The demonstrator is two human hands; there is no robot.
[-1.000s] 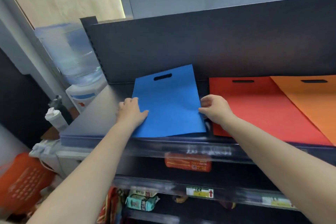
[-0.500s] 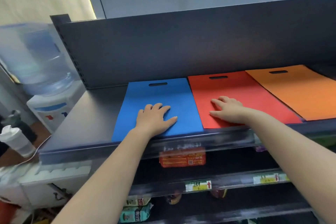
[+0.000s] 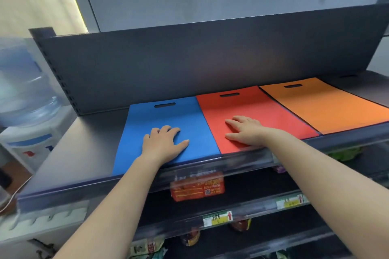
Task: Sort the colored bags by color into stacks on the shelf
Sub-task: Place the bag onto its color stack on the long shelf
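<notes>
- We see the left hand (image 3: 163, 145) lying flat on the near half of the blue bag (image 3: 168, 120), fingers spread and relaxed, gripping nothing.
- The right hand (image 3: 245, 132) rests palm-down on the red bag (image 3: 248, 109), fingers straight, likewise holding nothing.
- The blue bag lies flat on the top shelf (image 3: 80, 143), its cut-out handle toward the back panel, its near edge at the shelf's front lip.
- The red bag lies just beside it on the right, long edges touching or nearly so; we cannot tell which.
- The orange bag (image 3: 324, 105) lies flat to the right of the red one, their edges meeting.
- Each colour may be one bag or a thin stack; the view does not settle it.
- Left of the blue bag the shelf surface is bare grey.
- On the shelf below we see an orange packet (image 3: 197, 187), blurred, and yellow price tags (image 3: 217, 217) on the rail beneath.
- A water dispenser (image 3: 25, 99) stands to the left of the shelving.
</notes>
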